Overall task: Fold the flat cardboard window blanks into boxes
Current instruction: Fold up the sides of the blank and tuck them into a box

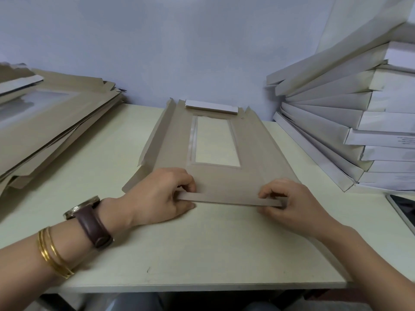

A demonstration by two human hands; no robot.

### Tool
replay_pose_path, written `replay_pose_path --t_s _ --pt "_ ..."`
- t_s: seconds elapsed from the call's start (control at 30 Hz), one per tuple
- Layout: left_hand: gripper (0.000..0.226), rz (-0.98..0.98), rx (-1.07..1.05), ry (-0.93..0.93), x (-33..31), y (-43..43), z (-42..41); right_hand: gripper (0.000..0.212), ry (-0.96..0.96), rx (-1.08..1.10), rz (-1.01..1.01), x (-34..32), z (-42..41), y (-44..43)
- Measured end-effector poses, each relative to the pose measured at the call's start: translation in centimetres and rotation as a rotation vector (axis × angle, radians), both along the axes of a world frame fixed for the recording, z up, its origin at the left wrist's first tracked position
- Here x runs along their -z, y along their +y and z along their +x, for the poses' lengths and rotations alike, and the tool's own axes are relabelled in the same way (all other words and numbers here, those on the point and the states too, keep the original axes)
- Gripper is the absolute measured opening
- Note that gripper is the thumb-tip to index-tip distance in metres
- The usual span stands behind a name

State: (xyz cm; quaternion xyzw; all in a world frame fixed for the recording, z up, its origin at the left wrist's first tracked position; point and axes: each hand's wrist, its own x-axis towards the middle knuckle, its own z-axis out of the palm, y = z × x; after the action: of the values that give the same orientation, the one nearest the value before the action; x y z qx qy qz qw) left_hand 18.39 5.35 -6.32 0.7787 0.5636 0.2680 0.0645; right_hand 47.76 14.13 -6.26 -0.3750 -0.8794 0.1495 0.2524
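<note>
Brown flat cardboard blank with rectangular clear window [253, 153] lies centre: near flap [229, 199] folded up, left side flap [155, 135] raised, far flap [211, 107] folded, showing white. Stack of brown flat blanks [56, 122] at left, white folded boxes [336, 122] stacked right.

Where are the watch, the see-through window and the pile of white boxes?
watch [82, 207], head view, on its metal case.
window [216, 142], head view, middle of the clear film.
white boxes [386, 121], head view, end of a middle box.

A blank [215, 142] lies mid-desk [202, 254], both hands at its near edge. Flat blanks [56, 122] pile to the left, folded boxes [350, 122] stack to the right.
</note>
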Motion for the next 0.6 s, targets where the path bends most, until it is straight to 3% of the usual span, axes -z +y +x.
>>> replay_pose_path --t_s 0.3,0.4,0.6 --pt "0.036 -0.058 0.008 0.059 0.06 -0.16 0.06 0.018 -0.016 -0.085 -0.049 -0.13 0.26 -0.21" --pt "0.032 -0.053 -0.008 0.066 0.38 -0.16 0.12 0.023 -0.009 -0.053 -0.062 0.01 0.15 -0.06" --pt "0.012 -0.06 -0.018 0.057 0.25 -0.06 0.29 0.012 -0.041 0.0 -0.029 0.25 0.0 0.11"
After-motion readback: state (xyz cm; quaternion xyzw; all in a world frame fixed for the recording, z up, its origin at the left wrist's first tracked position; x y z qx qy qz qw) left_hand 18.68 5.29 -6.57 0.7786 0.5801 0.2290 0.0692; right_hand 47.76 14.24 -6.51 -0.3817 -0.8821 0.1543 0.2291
